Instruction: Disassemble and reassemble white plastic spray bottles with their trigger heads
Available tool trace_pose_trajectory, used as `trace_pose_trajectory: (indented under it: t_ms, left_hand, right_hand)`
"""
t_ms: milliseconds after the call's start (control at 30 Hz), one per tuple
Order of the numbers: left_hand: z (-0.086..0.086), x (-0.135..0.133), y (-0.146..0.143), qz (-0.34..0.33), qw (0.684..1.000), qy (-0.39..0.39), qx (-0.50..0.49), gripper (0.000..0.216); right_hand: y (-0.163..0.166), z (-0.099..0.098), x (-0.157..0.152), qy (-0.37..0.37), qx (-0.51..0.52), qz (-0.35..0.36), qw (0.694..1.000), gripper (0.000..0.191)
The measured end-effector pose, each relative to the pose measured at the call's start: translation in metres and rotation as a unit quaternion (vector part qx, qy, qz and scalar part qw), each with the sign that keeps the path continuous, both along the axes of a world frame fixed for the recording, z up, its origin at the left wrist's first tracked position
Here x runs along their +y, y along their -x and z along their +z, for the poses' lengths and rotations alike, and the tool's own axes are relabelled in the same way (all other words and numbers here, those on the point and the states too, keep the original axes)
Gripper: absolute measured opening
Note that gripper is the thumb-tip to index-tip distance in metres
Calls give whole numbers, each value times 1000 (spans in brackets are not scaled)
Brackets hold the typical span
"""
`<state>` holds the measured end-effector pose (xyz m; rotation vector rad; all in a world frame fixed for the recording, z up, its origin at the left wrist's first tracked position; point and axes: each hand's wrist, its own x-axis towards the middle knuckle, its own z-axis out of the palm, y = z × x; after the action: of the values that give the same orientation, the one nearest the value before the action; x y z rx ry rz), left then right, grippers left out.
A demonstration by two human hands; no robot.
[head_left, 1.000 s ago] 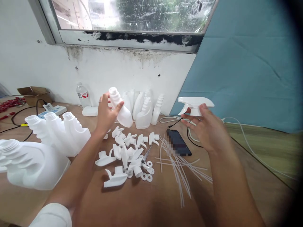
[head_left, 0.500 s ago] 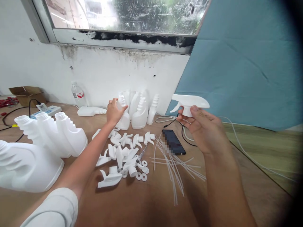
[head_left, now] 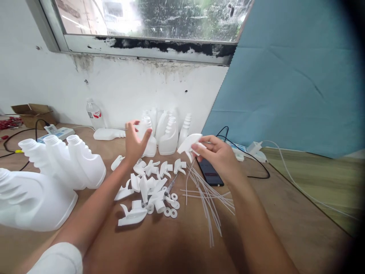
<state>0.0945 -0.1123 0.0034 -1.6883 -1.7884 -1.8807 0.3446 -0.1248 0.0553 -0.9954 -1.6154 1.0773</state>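
Observation:
My right hand (head_left: 215, 154) grips a white trigger sprayer head (head_left: 186, 146), now tilted, over the near side of the standing bottles. My left hand (head_left: 135, 142) is open, thumb and fingers spread, just left of a white spray bottle (head_left: 150, 146) with an uncapped threaded neck; whether it touches the bottle I cannot tell. More white bottles (head_left: 168, 139) stand behind and beside that one. Below my hands lie several loose sprayer heads (head_left: 134, 215), white ring washers (head_left: 173, 213) and thin white dip tubes (head_left: 209, 217). A small syringe-like tool (head_left: 170, 187) rests among the heads.
A phone (head_left: 211, 173) lies right of the tubes, with a power strip (head_left: 256, 153) and cables behind. Large white bottles (head_left: 85, 163) stand at left, one lying down. Against the wall are a clear water bottle (head_left: 95, 114) and a cardboard box (head_left: 32, 116).
My right hand has moved left and slightly down with the sprayer head, turning it toward the bottles. My left hand has shifted slightly left and spread away from the bottle's neck.

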Motion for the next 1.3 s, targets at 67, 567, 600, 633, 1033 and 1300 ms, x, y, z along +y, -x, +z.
trace_pose_trajectory:
  t_ms: [67,567,600,633,1033,1300]
  left_hand:
    - [5,-28,-17,-180,980,61,-49,45]
    - [-26,-89,-5,-476,671,216,-525,21]
    - [-28,-90,-4,-485,652,218,-541,23]
    - [-30,-91,-3,-494,635,219,-552,25]
    - [-41,-98,-9,-507,607,227,-569,29]
    - [-33,-104,-14,-499,570,252,-602,27]
  right_hand:
    - [8,-4,-5,17,-52,45,997,35]
    - [19,-77,2,-159,-396,225,876,22]
    - [18,-87,4,-175,-411,229,865,29]
    - [19,-96,5,-186,-418,234,858,34]
    - [21,-51,-15,-246,-242,107,932,7]
    - [42,-24,-64,-235,9,95,967,20]
